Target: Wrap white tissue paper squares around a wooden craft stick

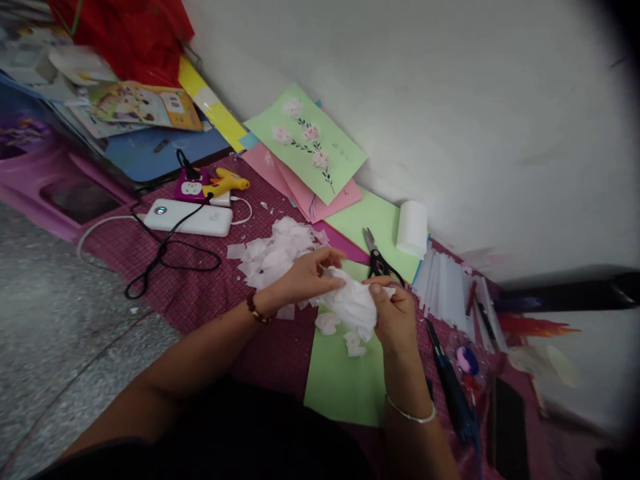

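Between my two hands is a crumpled piece of white tissue paper (pixel 354 303). My right hand (pixel 395 313) pinches its right side between thumb and fingers. On the other side, my left hand (pixel 313 273) has its thumb at the tissue's left edge, the fingers curved over and apart from the thumb. Beneath the tissue lies a light green sheet (pixel 345 390), with two small crumpled tissue pieces (pixel 327 324) on it. A heap of white tissue squares (pixel 273 250) sits just beyond my left hand. Black-handled scissors (pixel 380 260) rest behind my right hand.
A tissue roll (pixel 412 228) stands near the wall. Further left are a green flower card (pixel 307 143), a yellow glue gun (pixel 227 182) and a white power bank (pixel 190 217) with cables. Glue sticks (pixel 443 287) and a utility knife (pixel 450 383) lie on the right.
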Demonstrator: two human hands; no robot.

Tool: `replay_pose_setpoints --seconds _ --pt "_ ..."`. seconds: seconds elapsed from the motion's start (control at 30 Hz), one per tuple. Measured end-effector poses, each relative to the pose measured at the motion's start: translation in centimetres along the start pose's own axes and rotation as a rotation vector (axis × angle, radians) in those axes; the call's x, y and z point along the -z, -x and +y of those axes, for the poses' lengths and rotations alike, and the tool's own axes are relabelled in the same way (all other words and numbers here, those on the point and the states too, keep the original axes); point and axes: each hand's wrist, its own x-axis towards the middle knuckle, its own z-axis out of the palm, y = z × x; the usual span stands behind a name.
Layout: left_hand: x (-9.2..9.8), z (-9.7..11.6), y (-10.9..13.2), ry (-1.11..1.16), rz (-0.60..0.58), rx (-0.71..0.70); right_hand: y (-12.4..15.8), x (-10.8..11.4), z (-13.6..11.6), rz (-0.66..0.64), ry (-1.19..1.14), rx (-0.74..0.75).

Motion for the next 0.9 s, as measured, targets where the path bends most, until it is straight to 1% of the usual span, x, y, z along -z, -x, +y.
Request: replay_pose_setpoints --seconds 0.03,0.07,0.1,0.2,0.27,0.33,0.37,0.47,0.5,0.6,0.67,0.73,0.8,0.9 --pt "0.1 0.1 0.1 0.066 -0.05 0.042 0.0 0.1 -0.2 0.004 0.018 0.007" --pt "0.2 0.3 0.1 0.148 -0.07 0.079 -0.1 0.2 -0.4 0.032 0.017 0.02" --pt "0.3 0.4 0.1 0.233 -0.057 0.103 -0.3 0.3 -0.7 0.076 -0.003 0.038" --pt "0.7 0.8 0.1 0.44 0.087 0.115 -0.9 0.8 -1.9 0.197 -0.16 0.109" --pt "0.8 0.9 0.1 0.53 0.125 0.15 -1.0 1.2 -2.5 0.217 -0.238 0.13" --pt "0.8 1.0 0.0 0.598 0.126 0.199 -0.7 1.3 -2.4 0.197 -0.256 0.081" --pt "0.8 1.0 0.0 0.633 0.117 0.223 -0.3 1.2 -2.0 0.165 -0.253 0.023" --pt "0.5 0.9 0.2 0.74 0.095 0.284 0.8 0.0 -0.2 0.015 -0.24 -0.186" --pt "0.4 0.9 0.3 0.762 0.091 0.302 1.2 -0.6 0.4 -0.019 -0.238 -0.226" --pt "0.2 1.0 0.7 0.767 0.059 0.334 1.8 -2.6 1.5 -0.082 -0.286 -0.234" --pt "0.2 1.2 1.1 0.767 0.004 0.302 2.0 -3.7 1.4 -0.145 -0.362 -0.209" --pt "0.4 1.6 1.6 0.75 -0.061 0.236 2.3 -4.5 0.7 -0.186 -0.407 -0.179" --pt "1.1 2.3 2.5 0.7 -0.136 0.191 2.9 -4.7 -0.2 -0.159 -0.384 -0.146" --pt "2.2 3.3 4.3 0.525 -0.225 0.173 4.6 -4.6 -1.6 -0.09 -0.225 -0.065"
